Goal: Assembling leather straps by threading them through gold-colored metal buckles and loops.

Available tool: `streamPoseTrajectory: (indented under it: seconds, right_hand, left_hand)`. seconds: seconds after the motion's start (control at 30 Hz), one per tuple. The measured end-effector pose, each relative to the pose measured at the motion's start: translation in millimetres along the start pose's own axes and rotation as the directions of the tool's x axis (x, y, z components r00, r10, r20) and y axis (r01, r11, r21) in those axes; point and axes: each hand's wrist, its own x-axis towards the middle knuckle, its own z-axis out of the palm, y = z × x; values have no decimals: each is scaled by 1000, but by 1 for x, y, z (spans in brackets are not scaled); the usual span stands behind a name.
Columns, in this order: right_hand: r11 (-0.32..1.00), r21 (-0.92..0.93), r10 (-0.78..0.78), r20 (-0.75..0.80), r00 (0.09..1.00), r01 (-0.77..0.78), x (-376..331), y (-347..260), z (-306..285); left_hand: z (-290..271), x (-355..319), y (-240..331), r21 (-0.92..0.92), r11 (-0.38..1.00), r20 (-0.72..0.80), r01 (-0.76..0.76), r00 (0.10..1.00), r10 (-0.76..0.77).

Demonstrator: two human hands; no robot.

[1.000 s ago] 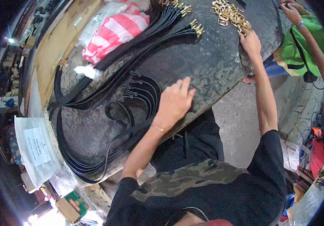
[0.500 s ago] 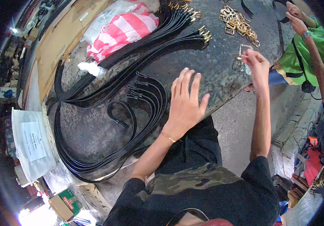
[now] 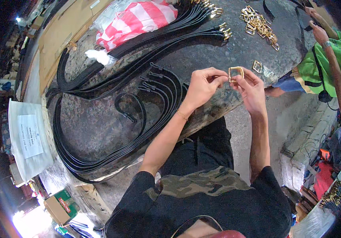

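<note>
right grip (image 3: pixel 252 94), gold buckle (image 3: pixel 237 68) partly hidden

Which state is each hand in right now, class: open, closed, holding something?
Left hand: closed in a pinch at the left side of the gold buckle.
Right hand: closed, holding that buckle.

Both hands (image 3: pixel 203 88) hold gold buckle (image 3: pixel 237 68); blk straps (image 3: pixel 182 24) on tbl (image 3: pixel 85 129).

Blotchy dark surface (image 3: pixel 206 57) was edged by grey floor (image 3: pixel 277 119), lower left kinda blown out by bright light (image 3: pixel 31 222).
</note>
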Motion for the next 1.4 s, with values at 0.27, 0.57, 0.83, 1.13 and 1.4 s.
streamPoseTrajectory:
  seconds: [0.27, 0.57, 0.83, 1.13, 1.4]
  right_hand:
    - [868, -452, -218, 30, 976, 208, -3, -3, 15]
    - [736, -601, -239, 200, 950, 312, 1, 13, 11]
    - [973, -229, -32, 34, 999, 39, 3, 19, -5]
    - [937, -349, 41, 115, 993, 2, -8, 19, 5]
    - [969, -240, 107, 214, 971, -54, -14, 18, 21]
  left_hand:
    - [-7, 0, 0, 103, 995, -19, -13, 1000, 15]
    - [-15, 2, 0, -132, 976, 136, 174, 978, -156]
    - [-15, 1, -2, -86, 989, 219, 117, 971, -96]
    - [-15, 3, -3, -86, 996, 34, 18, 999, -15]
    - [-18, 4, -6, -15, 999, -22, 34, 999, -34]
